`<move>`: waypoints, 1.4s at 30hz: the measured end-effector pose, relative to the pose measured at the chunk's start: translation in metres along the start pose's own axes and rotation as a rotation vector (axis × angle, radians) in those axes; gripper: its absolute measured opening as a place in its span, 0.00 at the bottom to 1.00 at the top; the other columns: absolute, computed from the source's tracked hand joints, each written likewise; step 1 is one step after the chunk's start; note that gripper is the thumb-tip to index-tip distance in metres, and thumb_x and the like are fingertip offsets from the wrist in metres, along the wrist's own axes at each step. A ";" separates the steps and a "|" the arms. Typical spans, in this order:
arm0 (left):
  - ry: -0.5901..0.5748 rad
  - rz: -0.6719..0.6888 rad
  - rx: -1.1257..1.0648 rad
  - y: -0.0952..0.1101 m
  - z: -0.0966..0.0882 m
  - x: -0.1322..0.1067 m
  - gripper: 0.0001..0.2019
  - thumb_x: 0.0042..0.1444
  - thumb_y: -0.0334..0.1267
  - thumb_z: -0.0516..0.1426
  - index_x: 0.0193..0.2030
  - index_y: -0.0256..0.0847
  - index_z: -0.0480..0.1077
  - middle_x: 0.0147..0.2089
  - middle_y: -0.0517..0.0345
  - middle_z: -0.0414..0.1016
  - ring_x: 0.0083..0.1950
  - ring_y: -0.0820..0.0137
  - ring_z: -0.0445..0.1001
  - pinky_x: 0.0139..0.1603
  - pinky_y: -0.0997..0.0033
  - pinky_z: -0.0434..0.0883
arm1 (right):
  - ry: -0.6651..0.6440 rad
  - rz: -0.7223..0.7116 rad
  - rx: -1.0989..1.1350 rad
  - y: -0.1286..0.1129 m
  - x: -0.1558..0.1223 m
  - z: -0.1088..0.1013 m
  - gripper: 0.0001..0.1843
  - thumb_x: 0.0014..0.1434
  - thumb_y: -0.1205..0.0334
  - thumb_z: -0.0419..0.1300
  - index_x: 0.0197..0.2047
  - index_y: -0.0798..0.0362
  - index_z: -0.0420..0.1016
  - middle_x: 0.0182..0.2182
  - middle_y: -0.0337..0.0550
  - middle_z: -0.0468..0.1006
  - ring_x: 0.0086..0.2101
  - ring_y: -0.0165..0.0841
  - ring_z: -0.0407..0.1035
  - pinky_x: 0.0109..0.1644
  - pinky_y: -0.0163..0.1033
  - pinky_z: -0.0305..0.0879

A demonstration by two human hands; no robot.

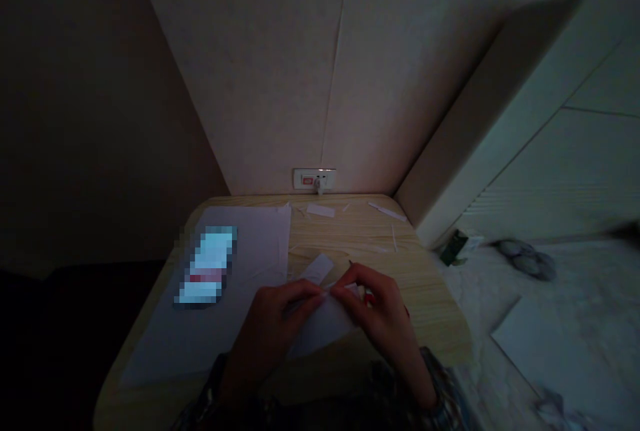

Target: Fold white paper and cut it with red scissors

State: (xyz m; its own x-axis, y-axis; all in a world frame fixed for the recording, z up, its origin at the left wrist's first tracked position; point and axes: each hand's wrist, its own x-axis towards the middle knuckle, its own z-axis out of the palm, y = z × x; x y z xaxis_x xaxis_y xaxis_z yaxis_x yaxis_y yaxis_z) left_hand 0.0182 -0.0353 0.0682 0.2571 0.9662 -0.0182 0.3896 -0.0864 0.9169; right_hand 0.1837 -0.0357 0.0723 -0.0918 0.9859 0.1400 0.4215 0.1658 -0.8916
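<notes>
Between the fingertips of both hands is a piece of white paper (325,327), held over the front of a small wooden table. My left hand (280,314) pinches its upper edge from the left. From the right, my right hand (377,297) pinches the same edge, so the fingertips of both hands nearly meet. A small paper strip (319,268) lies just beyond the fingers. Something red (369,298), partly hidden behind my right hand, shows on the table; its kind cannot be made out.
A large white sheet (260,244) covers the table's left side, with a lit phone (207,267) on it. Paper scraps (321,210) lie along the back of the wooden tabletop (425,284). Behind is a wall socket (314,179) with a plug. Right of the table is a pale sheet (555,351).
</notes>
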 end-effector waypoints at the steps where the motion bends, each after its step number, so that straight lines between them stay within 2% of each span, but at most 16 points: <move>1: 0.018 0.001 0.007 0.000 0.000 0.000 0.09 0.54 0.39 0.55 0.29 0.42 0.76 0.28 0.63 0.79 0.31 0.71 0.74 0.34 0.78 0.67 | 0.014 0.016 0.015 0.001 -0.001 0.000 0.09 0.53 0.63 0.61 0.23 0.52 0.71 0.19 0.36 0.69 0.23 0.30 0.63 0.23 0.33 0.54; 7: 0.052 0.029 0.046 -0.002 -0.001 -0.002 0.09 0.54 0.38 0.55 0.29 0.41 0.75 0.28 0.63 0.78 0.31 0.71 0.74 0.34 0.77 0.66 | 0.028 0.065 0.115 0.006 -0.002 0.001 0.11 0.54 0.60 0.60 0.22 0.52 0.69 0.19 0.36 0.67 0.22 0.29 0.61 0.20 0.32 0.51; 14: 0.064 0.030 0.045 -0.002 -0.003 -0.002 0.09 0.54 0.38 0.55 0.28 0.42 0.75 0.28 0.64 0.79 0.32 0.71 0.75 0.35 0.78 0.66 | -0.002 0.066 0.099 0.005 0.000 0.001 0.11 0.54 0.59 0.59 0.23 0.54 0.72 0.19 0.37 0.68 0.22 0.29 0.60 0.20 0.31 0.51; 19: 0.065 0.019 0.026 -0.002 -0.004 -0.003 0.09 0.55 0.38 0.54 0.30 0.43 0.76 0.29 0.63 0.79 0.33 0.70 0.75 0.35 0.77 0.67 | 0.074 0.053 0.076 0.004 -0.001 0.002 0.12 0.53 0.59 0.59 0.21 0.54 0.70 0.18 0.36 0.67 0.21 0.28 0.60 0.21 0.31 0.52; 24: 0.163 -0.009 -0.010 -0.004 -0.008 -0.002 0.07 0.50 0.38 0.57 0.27 0.43 0.76 0.27 0.64 0.78 0.30 0.70 0.75 0.33 0.76 0.68 | 0.152 0.080 0.122 0.008 -0.003 0.000 0.12 0.54 0.58 0.59 0.22 0.53 0.69 0.18 0.36 0.67 0.21 0.28 0.60 0.20 0.32 0.51; 27: 0.209 -0.006 -0.025 -0.002 -0.009 -0.002 0.07 0.48 0.38 0.57 0.24 0.42 0.75 0.25 0.64 0.78 0.28 0.71 0.74 0.32 0.76 0.69 | 0.161 0.084 0.133 0.010 -0.004 -0.003 0.13 0.55 0.57 0.58 0.22 0.53 0.69 0.18 0.36 0.68 0.22 0.29 0.62 0.22 0.33 0.53; 30: 0.228 -0.004 0.023 -0.002 -0.010 -0.002 0.08 0.50 0.37 0.56 0.24 0.42 0.74 0.24 0.64 0.78 0.28 0.71 0.74 0.32 0.76 0.68 | 0.130 0.039 0.053 0.007 -0.004 -0.006 0.10 0.56 0.59 0.58 0.25 0.53 0.72 0.23 0.39 0.74 0.28 0.33 0.68 0.28 0.35 0.59; 34: 0.200 0.011 0.093 -0.005 -0.009 -0.004 0.09 0.52 0.37 0.55 0.25 0.43 0.74 0.26 0.64 0.78 0.30 0.70 0.74 0.33 0.75 0.67 | 0.019 -0.114 -0.059 0.004 -0.002 -0.009 0.02 0.55 0.62 0.61 0.32 0.51 0.75 0.30 0.43 0.76 0.34 0.37 0.69 0.35 0.39 0.62; 37: 0.170 0.028 0.095 -0.007 -0.008 -0.004 0.09 0.52 0.37 0.55 0.26 0.43 0.75 0.26 0.64 0.78 0.31 0.69 0.75 0.34 0.75 0.67 | -0.026 -0.195 -0.086 0.004 -0.001 -0.008 0.05 0.55 0.64 0.62 0.27 0.51 0.74 0.26 0.40 0.73 0.30 0.34 0.67 0.33 0.37 0.61; 42: 0.144 0.032 0.033 -0.005 -0.007 -0.004 0.07 0.52 0.37 0.56 0.28 0.43 0.75 0.28 0.64 0.79 0.32 0.70 0.75 0.35 0.76 0.67 | 0.011 -0.178 -0.069 0.003 -0.002 -0.003 0.11 0.55 0.65 0.61 0.22 0.52 0.70 0.22 0.37 0.69 0.27 0.31 0.64 0.30 0.36 0.57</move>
State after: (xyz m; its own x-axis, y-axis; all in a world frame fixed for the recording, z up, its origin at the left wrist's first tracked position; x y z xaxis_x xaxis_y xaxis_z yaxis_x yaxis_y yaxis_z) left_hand 0.0094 -0.0373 0.0665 0.1413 0.9874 0.0706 0.4130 -0.1236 0.9023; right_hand 0.1882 -0.0372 0.0711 -0.1611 0.9409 0.2979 0.4604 0.3386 -0.8206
